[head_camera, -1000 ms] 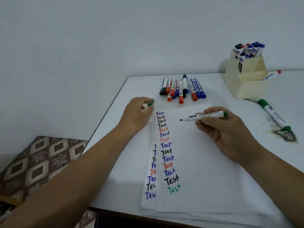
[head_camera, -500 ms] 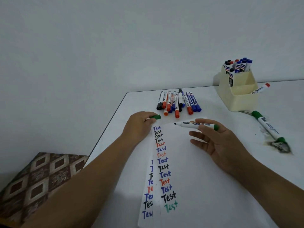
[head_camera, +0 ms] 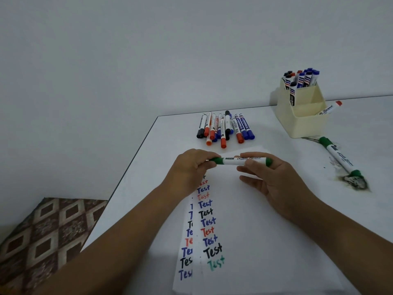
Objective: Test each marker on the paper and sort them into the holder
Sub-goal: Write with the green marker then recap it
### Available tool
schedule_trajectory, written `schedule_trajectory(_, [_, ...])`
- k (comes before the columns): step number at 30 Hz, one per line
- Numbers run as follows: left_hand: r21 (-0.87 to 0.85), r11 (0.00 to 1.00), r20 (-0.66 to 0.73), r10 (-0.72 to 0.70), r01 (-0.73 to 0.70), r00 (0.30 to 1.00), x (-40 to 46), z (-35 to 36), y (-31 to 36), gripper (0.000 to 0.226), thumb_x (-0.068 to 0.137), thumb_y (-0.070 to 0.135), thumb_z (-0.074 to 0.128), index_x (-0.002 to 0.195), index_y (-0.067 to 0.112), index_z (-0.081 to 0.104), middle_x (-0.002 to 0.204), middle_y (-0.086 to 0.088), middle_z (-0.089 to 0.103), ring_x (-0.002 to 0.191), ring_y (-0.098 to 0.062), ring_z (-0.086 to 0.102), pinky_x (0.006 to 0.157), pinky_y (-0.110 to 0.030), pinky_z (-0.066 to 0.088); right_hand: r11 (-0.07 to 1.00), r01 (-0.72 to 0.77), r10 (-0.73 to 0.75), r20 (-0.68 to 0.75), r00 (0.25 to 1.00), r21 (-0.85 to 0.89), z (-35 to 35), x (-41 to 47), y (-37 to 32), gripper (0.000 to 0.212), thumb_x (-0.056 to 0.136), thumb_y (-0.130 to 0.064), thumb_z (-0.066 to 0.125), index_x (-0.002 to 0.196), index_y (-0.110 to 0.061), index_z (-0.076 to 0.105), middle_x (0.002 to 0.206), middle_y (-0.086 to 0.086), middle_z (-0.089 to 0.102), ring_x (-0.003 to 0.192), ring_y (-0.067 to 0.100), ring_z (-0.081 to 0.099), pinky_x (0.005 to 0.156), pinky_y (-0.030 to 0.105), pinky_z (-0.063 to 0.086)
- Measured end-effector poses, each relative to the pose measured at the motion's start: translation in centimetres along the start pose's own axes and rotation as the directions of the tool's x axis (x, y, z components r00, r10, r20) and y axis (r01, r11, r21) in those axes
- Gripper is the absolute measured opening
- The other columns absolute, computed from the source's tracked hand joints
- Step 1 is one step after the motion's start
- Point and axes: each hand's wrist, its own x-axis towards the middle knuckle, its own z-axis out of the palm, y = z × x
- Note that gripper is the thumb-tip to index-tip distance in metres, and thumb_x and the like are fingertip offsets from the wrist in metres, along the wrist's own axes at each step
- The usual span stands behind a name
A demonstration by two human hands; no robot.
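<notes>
A green marker [head_camera: 242,161] lies level between both hands above the paper [head_camera: 255,231]. My left hand [head_camera: 189,169] pinches its green cap end, and the cap sits on the marker. My right hand [head_camera: 274,179] holds the barrel near its green tail with thumb and fingers. The paper carries columns of the word "Test" in black, blue, red and green. A cream holder [head_camera: 304,120] stands at the back right with several blue, black and red markers upright in its rear compartment.
A pile of several black, red and blue markers [head_camera: 225,129] lies beyond the paper. A second green marker [head_camera: 340,156] lies at the right beside a dark ink smear [head_camera: 355,182]. A red-capped marker [head_camera: 329,108] leans by the holder. The table's left edge drops to a patterned floor.
My left hand brought the green cap to the marker tip and the cap is now on. The right hand shifted left with the marker. The camera tilted upward.
</notes>
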Motion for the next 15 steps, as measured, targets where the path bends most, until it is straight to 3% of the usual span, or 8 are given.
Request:
schedule_trajectory(3, [-0.034, 0.999, -0.045, -0.025, 0.023, 0.999, -0.1, 0.2, 1.1, 0.026, 0.103, 0.015, 0.049, 0.118, 0.022, 0.069, 0.098, 0.007, 0.063, 0.089, -0.011, 0.054, 0.078, -0.017, 0.042, 1.0, 0.011, -0.011, 0.002, 1.0, 0.022, 0.0, 0.0, -0.2, 0.019, 0.095, -0.016, 0.064, 0.108, -0.014, 0.078, 0.112, 0.012, 0.075, 0.108, 0.029, 0.072, 0.096, 0.048, 0.058])
schedule_trajectory(8, [0.0, 1.0, -0.067, 0.028, -0.028, 0.997, -0.2, 0.1, 2.0, 0.027, 0.105, 0.015, 0.043, 0.118, 0.014, 0.067, 0.083, 0.013, 0.054, 0.075, -0.011, 0.049, 0.068, -0.016, 0.04, 0.998, -0.005, 0.004, 0.009, 1.0, 0.056, -0.2, 0.2, -0.3, 0.023, 0.093, -0.022, 0.065, 0.113, -0.015, 0.076, 0.117, 0.009, 0.074, 0.114, 0.025, 0.07, 0.103, 0.053, 0.052])
schedule_trajectory(12, [0.115, 0.989, -0.097, 0.104, -0.092, 0.99, 0.1, -0.3, 2.7, 0.028, 0.105, 0.016, 0.044, 0.121, 0.013, 0.066, 0.092, 0.003, 0.064, 0.08, -0.012, 0.054, 0.069, -0.01, 0.038, 0.996, -0.011, 0.011, -0.002, 1.0, 0.094, -0.3, 0.1, -0.2, 0.025, 0.095, -0.021, 0.063, 0.117, -0.014, 0.073, 0.12, 0.008, 0.073, 0.115, 0.023, 0.07, 0.104, 0.055, 0.051])
schedule_trajectory(15, [0.141, 0.983, -0.093, 0.128, -0.115, 0.987, 0.3, -0.4, 2.9, 0.027, 0.105, 0.015, 0.046, 0.121, 0.014, 0.067, 0.096, -0.002, 0.069, 0.08, -0.013, 0.054, 0.071, -0.014, 0.04, 0.994, -0.02, 0.02, 0.004, 1.0, 0.108, -0.4, 0.1, -0.4, 0.026, 0.098, -0.02, 0.06, 0.121, -0.012, 0.07, 0.122, 0.008, 0.073, 0.115, 0.023, 0.07, 0.102, 0.056, 0.051])
